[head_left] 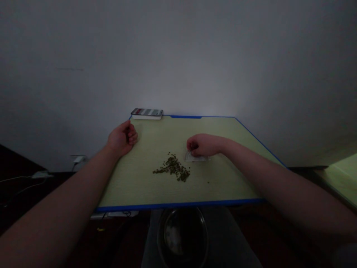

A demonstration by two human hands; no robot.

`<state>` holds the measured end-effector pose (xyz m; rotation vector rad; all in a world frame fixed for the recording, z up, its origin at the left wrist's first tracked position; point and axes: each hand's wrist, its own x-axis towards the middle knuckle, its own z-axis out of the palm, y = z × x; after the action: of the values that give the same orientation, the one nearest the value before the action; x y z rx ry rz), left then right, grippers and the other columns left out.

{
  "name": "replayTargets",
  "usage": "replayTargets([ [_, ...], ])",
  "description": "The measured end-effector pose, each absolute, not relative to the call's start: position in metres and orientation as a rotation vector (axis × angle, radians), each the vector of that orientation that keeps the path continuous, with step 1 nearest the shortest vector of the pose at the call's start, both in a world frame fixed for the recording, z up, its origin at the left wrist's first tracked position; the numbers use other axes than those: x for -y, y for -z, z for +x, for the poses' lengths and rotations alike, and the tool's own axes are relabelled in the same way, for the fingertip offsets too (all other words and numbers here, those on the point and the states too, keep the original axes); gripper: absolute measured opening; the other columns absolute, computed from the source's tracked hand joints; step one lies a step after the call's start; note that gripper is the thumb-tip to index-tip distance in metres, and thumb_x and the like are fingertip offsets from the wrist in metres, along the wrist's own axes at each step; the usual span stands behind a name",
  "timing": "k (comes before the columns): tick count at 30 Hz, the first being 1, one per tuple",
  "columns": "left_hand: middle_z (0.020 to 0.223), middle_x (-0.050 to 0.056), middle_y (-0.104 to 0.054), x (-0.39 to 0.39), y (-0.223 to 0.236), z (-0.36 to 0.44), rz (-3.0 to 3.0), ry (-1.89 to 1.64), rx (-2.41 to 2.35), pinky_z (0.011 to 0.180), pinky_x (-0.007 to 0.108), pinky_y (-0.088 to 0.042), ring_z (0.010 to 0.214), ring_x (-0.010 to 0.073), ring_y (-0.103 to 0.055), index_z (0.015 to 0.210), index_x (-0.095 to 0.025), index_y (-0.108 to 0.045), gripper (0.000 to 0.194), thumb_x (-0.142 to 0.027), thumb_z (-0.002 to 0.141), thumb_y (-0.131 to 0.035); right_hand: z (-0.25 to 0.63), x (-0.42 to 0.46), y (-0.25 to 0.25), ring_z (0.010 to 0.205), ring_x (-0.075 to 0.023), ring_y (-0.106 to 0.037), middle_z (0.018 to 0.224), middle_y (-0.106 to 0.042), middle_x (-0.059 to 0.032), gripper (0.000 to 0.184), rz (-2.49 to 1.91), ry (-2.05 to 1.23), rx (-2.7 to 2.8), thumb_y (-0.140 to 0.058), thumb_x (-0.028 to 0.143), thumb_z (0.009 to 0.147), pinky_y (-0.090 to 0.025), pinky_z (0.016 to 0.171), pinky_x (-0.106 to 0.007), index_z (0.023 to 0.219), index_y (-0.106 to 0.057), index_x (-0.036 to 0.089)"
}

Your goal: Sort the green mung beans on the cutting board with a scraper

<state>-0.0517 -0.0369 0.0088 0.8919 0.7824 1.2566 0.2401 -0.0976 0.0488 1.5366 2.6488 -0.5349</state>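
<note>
A loose scatter of small greenish-brown grains (174, 167), perhaps beans or seeds, lies on the pale table (156, 193) in front of me. To the right of it, my right hand (205, 145) pinches a flat, pale, printed card-like piece (196, 158), whose lower edge is near the tabletop; its exact kind is too dark to tell. My left hand (122, 138) rests at the table's left edge, its fingers curled inward and nothing visible in them. One single grain (208, 182) sits apart, nearer the front right.
At the back left corner a phone (147, 111) lies on a white box (147, 117). A blue rim (178, 205) runs round the table. Below the front edge, a round shiny metal bowl (182, 238) rests on my lap. A plug with a cable (79, 159) is on the wall at left.
</note>
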Motion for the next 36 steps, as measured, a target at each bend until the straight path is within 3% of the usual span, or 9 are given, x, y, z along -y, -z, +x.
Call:
replayTargets([
  [8,0.041,-0.005,-0.030,0.035,-0.008,-0.052,0.892,-1.254,-0.773,0.034,0.021,-0.018,0.034,0.0059,-0.030,0.056,-0.017,-0.044,0.027,-0.033,0.078,-0.045,0.242,0.128,-0.054,0.060,-0.0115,-0.050,0.074,-0.063,-0.0016,0.018,1.421,0.523,-2.666,-0.054,0.017,0.067,-0.033,0.052,-0.023,0.082,-0.063,0.018],
  [16,0.041,-0.004,-0.030,0.039,-0.012,-0.049,0.877,-1.256,-0.797,0.033,0.020,-0.017,0.034,0.0060,-0.029,0.055,-0.017,-0.043,0.027,-0.031,0.079,-0.043,0.256,0.153,-0.053,0.058,-0.0122,-0.049,0.072,-0.063,-0.0020,0.015,1.598,0.470,-2.590,-0.053,0.018,0.067,-0.030,0.050,-0.023,0.078,-0.062,0.018],
  [27,0.041,-0.005,-0.030,0.039,-0.012,-0.050,0.882,-1.248,-0.797,0.034,0.020,-0.018,0.034,0.0061,-0.030,0.056,-0.017,-0.043,0.027,-0.031,0.079,-0.044,0.258,0.207,-0.043,0.060,-0.0120,-0.053,0.070,-0.061,-0.0003,0.011,1.901,0.652,-2.694,-0.048,0.020,0.079,-0.036,0.053,-0.023,0.082,-0.059,0.019],
  [32,0.041,-0.005,-0.030,0.038,-0.011,-0.050,0.881,-1.249,-0.797,0.033,0.020,-0.019,0.034,0.0060,-0.030,0.056,-0.018,-0.042,0.027,-0.031,0.079,-0.043,0.253,0.233,-0.032,0.074,-0.0175,-0.056,0.078,-0.064,-0.0062,0.022,1.688,0.136,-2.974,-0.043,0.011,0.081,-0.042,0.067,-0.029,0.090,-0.062,0.017],
  [36,0.041,-0.005,-0.030,0.039,-0.012,-0.049,0.877,-1.259,-0.812,0.033,0.020,-0.019,0.033,0.0059,-0.030,0.057,-0.018,-0.042,0.026,-0.031,0.079,-0.044,0.244,0.242,-0.011,0.077,-0.0199,-0.056,0.087,-0.068,-0.0094,0.027,1.407,-0.262,-3.093,-0.044,0.006,0.077,-0.045,0.068,-0.033,0.094,-0.062,0.016],
])
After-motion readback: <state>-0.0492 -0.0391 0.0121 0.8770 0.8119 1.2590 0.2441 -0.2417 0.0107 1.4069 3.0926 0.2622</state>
